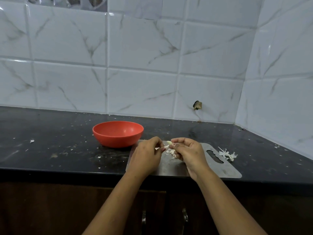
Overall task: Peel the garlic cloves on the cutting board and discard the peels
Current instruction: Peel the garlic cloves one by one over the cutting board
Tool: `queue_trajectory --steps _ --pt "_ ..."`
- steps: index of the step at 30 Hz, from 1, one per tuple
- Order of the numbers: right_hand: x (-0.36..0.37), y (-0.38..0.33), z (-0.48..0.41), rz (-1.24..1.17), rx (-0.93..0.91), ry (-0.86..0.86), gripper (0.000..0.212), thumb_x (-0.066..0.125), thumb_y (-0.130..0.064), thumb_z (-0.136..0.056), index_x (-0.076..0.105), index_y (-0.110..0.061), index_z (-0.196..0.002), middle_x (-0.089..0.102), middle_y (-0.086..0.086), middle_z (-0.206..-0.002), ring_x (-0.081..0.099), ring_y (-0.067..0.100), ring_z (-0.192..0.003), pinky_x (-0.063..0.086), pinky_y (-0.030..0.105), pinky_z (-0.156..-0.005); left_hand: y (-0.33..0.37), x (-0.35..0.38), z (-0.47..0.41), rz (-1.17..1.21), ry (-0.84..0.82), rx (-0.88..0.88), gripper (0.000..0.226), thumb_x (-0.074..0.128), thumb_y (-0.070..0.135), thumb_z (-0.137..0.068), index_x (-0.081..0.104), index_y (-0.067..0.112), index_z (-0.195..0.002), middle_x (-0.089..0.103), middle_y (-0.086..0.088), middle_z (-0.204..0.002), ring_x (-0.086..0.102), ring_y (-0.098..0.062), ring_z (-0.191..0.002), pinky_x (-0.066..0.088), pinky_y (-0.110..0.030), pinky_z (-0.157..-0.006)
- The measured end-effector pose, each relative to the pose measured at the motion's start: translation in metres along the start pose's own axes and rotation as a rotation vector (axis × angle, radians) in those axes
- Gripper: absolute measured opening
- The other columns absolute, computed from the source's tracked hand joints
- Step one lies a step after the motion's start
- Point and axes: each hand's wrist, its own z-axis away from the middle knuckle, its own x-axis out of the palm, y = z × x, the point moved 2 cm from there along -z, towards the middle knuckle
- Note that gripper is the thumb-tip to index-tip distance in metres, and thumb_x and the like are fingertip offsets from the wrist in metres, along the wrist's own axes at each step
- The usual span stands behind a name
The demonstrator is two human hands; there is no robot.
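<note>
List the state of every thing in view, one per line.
Red bowl: upright, looks empty.
Cutting board: flat on counter, peel scraps on it.
Garlic clove: pinched by right hand, above board.
Left hand: pinching peel strip.
Peel pile: loose on counter, right of board.

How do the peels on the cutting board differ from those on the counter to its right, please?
The board pile lies on the cutting board between the left hand and right hand, partly hidden by them; the counter pile lies on the counter past the handle slot, in full view. The board pile is short flakes; the counter pile has longer, spiky strips. Both are pale, papery.
</note>
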Motion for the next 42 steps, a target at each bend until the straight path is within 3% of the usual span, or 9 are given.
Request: queue_trajectory --steps 5,11,16,23,27,31,36,38,42 --pt "0.001 -0.001 0.002 0.054 -0.026 -0.038 0.015 0.062 -0.002 -0.09 0.073 -0.013 -0.091 0.075 0.004 -0.081 0.06 0.009 -0.066 0.05 0.019 -0.061 -0.001 -0.006 0.002 0.056 0.107 -0.091 0.017 0.07 0.015 -0.081 0.06 0.028 -0.086 0.069 0.007 -0.072 0.061 -0.011 -0.07 0.048 -0.028 -0.07" --pt "0.004 -0.002 0.005 0.107 -0.055 -0.117 0.017 0.062 0.001 -0.088 0.073 -0.012 -0.087 0.074 0.009 -0.08 0.057 0.011 -0.064 0.047 0.019 -0.057 -0.002 -0.006 -0.002 0.157 0.038 -0.147 0.033 0.055 0.002 -0.085 0.064 0.033 -0.078 0.071 0.009 -0.087 0.068 -0.006 -0.076 0.056 -0.031 -0.081" --pt "0.004 0.0 0.003 0.126 -0.076 -0.116 0.014 0.066 -0.002 -0.087 0.073 -0.013 -0.083 0.073 0.006 -0.073 0.057 0.011 -0.063 0.047 0.022 -0.06 -0.004 -0.003 -0.005 0.16 0.024 -0.134 0.015 0.058 0.016 -0.092 0.07 0.024 -0.094 0.071 0.008 -0.079 0.067 -0.004 -0.063 0.057 -0.036 -0.072" --pt "0.003 0.001 0.004 0.093 -0.116 -0.106 0.012 0.066 -0.002 -0.088 0.074 -0.01 -0.088 0.071 0.01 -0.074 0.054 0.01 -0.062 0.048 0.02 -0.06 -0.003 0.001 -0.005 0.076 -0.011 -0.033 0.015 0.057 0.024 -0.092 0.071 0.028 -0.093 0.072 0.01 -0.082 0.066 -0.011 -0.072 0.053 -0.04 -0.077" --pt "0.003 0.001 0.004 0.114 -0.139 -0.093 0.011 0.067 -0.006 -0.088 0.075 -0.013 -0.087 0.073 0.004 -0.075 0.058 0.006 -0.063 0.05 0.02 -0.062 0.0 -0.001 -0.004 0.087 -0.038 -0.023 0.015 0.057 0.032 -0.092 0.071 0.029 -0.091 0.071 0.011 -0.079 0.064 -0.006 -0.072 0.054 -0.038 -0.076" --pt "0.003 0.0 0.005 0.152 -0.136 -0.118 0.016 0.066 -0.004 -0.089 0.075 -0.017 -0.086 0.074 0.0 -0.078 0.064 0.008 -0.071 0.052 0.019 -0.066 0.001 -0.002 -0.004 0.062 -0.046 -0.041 0.01 0.062 0.025 -0.091 0.069 0.027 -0.085 0.071 0.013 -0.078 0.065 0.0 -0.075 0.055 -0.031 -0.079" --pt "0.005 0.0 0.005 0.21 -0.153 -0.133 0.024 0.061 -0.002 -0.091 0.073 -0.022 -0.088 0.073 -0.002 -0.085 0.067 0.008 -0.081 0.053 0.018 -0.067 0.003 -0.002 -0.004 0.068 -0.094 -0.057 0.014 0.055 0.02 -0.095 0.063 0.021 -0.084 0.071 0.012 -0.073 0.054 0.01 -0.055 0.04 -0.012 -0.059" --pt "0.005 0.001 0.005 0.227 -0.171 -0.139 0.025 0.06 0.0 -0.091 0.072 -0.022 -0.089 0.072 -0.001 -0.085 0.066 0.008 -0.08 0.054 0.019 -0.068 0.005 0.0 -0.003 0.05 -0.139 -0.047 0.016 0.049 0.019 -0.097 0.061 0.017 -0.086 0.07 0.009 -0.074 0.051 0.008 -0.053 0.035 -0.014 -0.053" --pt "0.004 0.002 0.004 0.229 -0.227 -0.146 0.026 0.06 0.002 -0.09 0.069 -0.022 -0.088 0.071 0.0 -0.084 0.065 0.007 -0.079 0.052 0.019 -0.069 0.007 -0.002 -0.002 0.056 -0.166 -0.036 0.022 0.045 0.019 -0.098 0.058 0.016 -0.08 0.063 0.006 -0.068 0.048 0.001 -0.056 0.036 -0.022 -0.058"
